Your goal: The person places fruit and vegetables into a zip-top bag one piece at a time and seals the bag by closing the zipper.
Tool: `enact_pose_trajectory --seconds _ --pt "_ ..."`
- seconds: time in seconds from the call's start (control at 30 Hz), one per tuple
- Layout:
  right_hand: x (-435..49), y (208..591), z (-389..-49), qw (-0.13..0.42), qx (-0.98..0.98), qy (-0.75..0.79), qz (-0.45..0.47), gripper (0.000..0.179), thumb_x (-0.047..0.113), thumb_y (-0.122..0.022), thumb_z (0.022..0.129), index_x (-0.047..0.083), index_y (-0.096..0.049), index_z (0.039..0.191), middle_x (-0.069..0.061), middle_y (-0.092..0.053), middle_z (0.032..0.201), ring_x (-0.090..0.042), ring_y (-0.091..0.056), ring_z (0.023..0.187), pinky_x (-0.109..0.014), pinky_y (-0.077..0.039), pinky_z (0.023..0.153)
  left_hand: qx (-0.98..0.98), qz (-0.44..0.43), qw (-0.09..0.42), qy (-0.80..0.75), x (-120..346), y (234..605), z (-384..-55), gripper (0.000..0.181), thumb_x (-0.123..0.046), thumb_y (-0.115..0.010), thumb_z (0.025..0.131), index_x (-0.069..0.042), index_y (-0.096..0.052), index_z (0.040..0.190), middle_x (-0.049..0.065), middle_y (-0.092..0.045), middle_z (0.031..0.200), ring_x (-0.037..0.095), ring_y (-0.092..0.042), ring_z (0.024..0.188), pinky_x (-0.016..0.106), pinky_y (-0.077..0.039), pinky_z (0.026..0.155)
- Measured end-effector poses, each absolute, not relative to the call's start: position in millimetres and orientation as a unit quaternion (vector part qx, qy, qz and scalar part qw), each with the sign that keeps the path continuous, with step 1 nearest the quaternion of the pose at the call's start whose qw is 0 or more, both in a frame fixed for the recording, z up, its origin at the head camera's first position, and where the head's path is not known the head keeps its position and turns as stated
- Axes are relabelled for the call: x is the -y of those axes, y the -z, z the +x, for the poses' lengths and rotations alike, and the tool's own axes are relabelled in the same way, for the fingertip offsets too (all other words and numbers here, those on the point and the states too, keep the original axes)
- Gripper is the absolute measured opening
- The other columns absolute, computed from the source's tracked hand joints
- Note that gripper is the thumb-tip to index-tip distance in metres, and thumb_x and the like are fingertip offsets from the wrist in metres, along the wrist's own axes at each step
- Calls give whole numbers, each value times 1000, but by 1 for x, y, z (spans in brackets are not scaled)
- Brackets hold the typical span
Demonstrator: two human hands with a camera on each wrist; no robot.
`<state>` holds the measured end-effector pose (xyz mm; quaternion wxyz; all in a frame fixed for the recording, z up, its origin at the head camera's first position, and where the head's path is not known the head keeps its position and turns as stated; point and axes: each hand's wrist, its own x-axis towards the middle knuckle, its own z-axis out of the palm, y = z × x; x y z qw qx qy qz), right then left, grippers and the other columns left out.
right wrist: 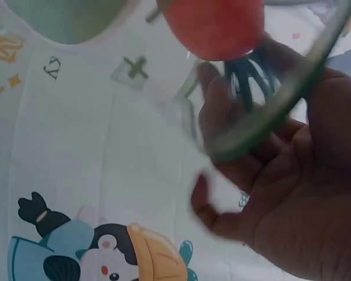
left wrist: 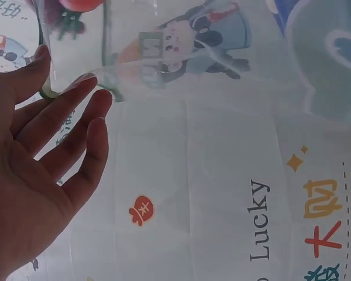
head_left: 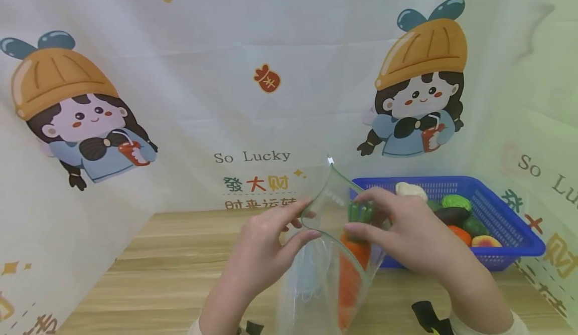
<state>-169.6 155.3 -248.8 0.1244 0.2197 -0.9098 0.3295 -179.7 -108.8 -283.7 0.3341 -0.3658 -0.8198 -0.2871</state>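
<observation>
- With clock directions taken from the bag's mouth in the head view, the left hand [head_left: 259, 244] is seen at nine o'clock; the bag's green rim [head_left: 345, 177] is pinched between its thumb and fingers.
- The clear bag [head_left: 302, 297] is held with its mouth gaping, the far corner, marked by a small pale tab [head_left: 330, 160], pointed toward twelve. Whether anything else lies inside cannot be told.
- The carrot [head_left: 358, 249] is found at five o'clock, its orange body within the bag, its tip pointed between six and seven. Its placing is judged to be nearly done.
- At three o'clock, the carrot's leafy top is gripped by the right hand [head_left: 404, 223] at the mouth; release and closing of the bag are judged to be left.
- Farther out, between three and four, a blue basket [head_left: 519, 249] is seen, in which a white piece [head_left: 411, 190], a dark piece [head_left: 453, 216] and a peach-like piece [head_left: 486, 241] are held.
</observation>
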Motion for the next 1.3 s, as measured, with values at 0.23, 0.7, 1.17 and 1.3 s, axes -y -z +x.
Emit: enact_pose_trajectory --seconds 0.23,0.7,1.17,1.3 --pt "-151 252 -174 64 912 -348 207 65 58 -72 97 17 -63 147 3 -82 111 -19 -78 103 -48 -67 87 800 -395 335 303 104 279 -179 50 -17 -82 93 -7 -68 140 1 -82 111 10 -75 91 20 -63 82" --pt "-160 253 -179 232 855 -413 213 31 39 -54 112 25 -79 122 1 -80 118 -15 -74 107 -33 -64 90 758 -348 364 416 116 271 -191 30 -4 -76 97 -4 -72 127 8 -82 105 16 -76 82 27 -64 71" --pt "-194 221 -263 186 869 -293 352 22 19 -56 111 11 -73 122 -4 -76 119 -21 -69 116 -48 -62 103 776 -286 290 482 121 284 -203 10 -10 -73 101 -8 -75 110 6 -81 119 15 -73 92 29 -65 85" --pt "-201 228 -297 72 931 -118 339 17 19 -65 106 8 -75 116 -6 -77 110 -24 -71 103 -53 -63 95 773 -293 297 478 122 285 -202 11 -10 -74 100 -7 -76 111 8 -81 116 16 -74 91 29 -65 84"
